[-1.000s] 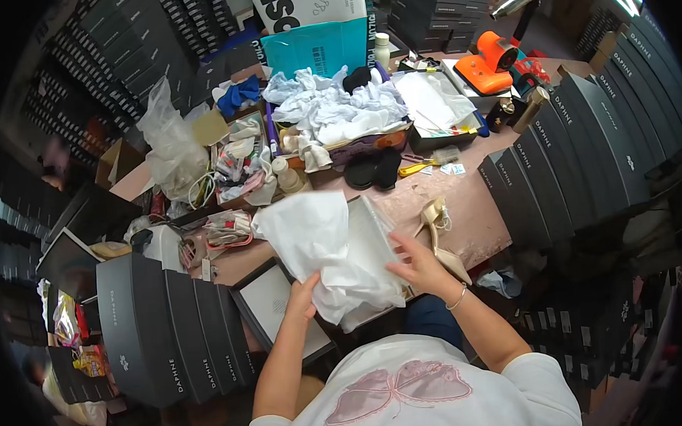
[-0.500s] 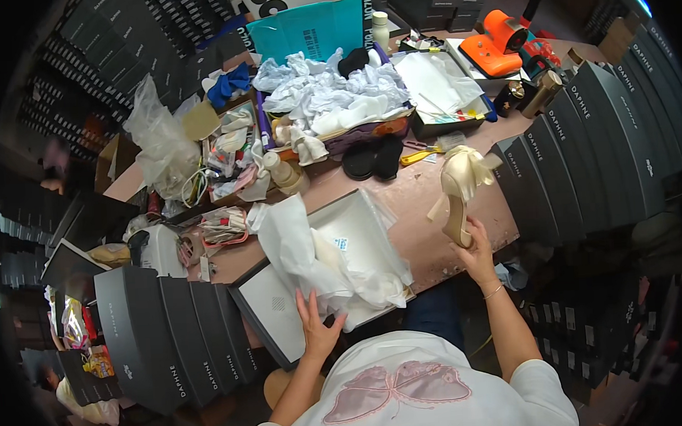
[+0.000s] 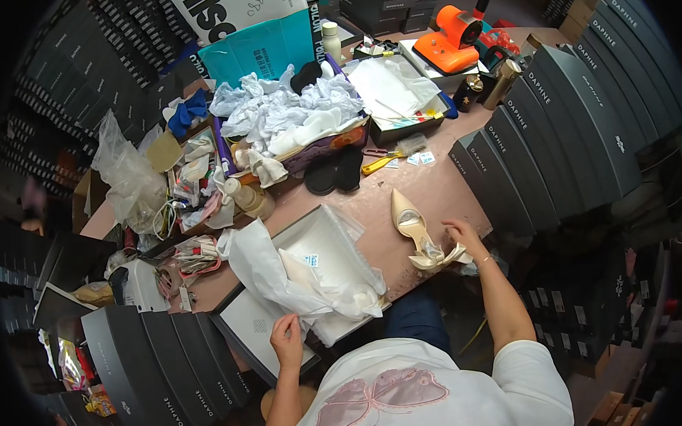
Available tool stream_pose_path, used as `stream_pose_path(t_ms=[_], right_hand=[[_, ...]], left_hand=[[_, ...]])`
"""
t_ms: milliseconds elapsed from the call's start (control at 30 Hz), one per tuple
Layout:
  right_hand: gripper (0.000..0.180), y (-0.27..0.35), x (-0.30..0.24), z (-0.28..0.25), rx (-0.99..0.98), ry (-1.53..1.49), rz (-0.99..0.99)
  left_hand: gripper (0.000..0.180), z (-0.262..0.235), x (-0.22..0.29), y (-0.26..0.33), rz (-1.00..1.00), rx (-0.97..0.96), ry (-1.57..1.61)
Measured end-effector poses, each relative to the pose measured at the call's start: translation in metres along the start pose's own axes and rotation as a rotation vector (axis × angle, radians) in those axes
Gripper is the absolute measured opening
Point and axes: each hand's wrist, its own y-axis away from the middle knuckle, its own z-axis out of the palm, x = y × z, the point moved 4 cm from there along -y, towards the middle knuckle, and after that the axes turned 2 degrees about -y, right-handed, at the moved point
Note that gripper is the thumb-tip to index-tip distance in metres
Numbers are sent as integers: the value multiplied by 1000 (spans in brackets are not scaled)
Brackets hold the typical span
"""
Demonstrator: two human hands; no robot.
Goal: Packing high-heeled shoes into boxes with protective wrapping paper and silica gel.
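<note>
A cream pointed-toe shoe with a bow [image 3: 413, 228] rests on the pink table, its toe pointing away from me. Beside its bow end is my right hand [image 3: 466, 239], fingers stretched out and holding nothing. My left hand [image 3: 286, 341] has its fingers curled together at the near edge of white tissue paper [image 3: 259, 260]; whether it pinches the paper is hidden. That tissue spills over an open white-lined shoebox [image 3: 334, 232], with a cream shape partly covered inside. The box's dark-edged lid [image 3: 243, 326] lies at its left.
Dark shoeboxes stand in rows at the right [image 3: 541, 141] and left [image 3: 137, 370]. Behind the open box are a bin of crumpled paper [image 3: 289, 111], black pads [image 3: 335, 172], a yellow-handled cutter [image 3: 381, 163] and an orange device [image 3: 448, 41]. A bottle [image 3: 249, 198] stands at centre left.
My right hand has lowered the shoe from upright in its grip onto the table and let go. My left hand has drawn back slightly, its spread fingers now curled. The view has shifted.
</note>
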Motion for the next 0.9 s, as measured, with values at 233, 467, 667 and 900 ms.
stream_pose_path(t_ms=[233,467,667,900], right_hand=[[81,63,-60,64,-11,278,-324],[47,100,-110,95,-127,-501,-36],[67,165,-181,135,-674,-768,18],[60,160,-186,175,-834,-474,122]], left_hand=[[46,15,19,-3,231,146,-148],[61,-3,25,-8,256,310,-270],[69,5,-28,-5,156,427,-192],[51,-23,-54,7,100,576,-113]])
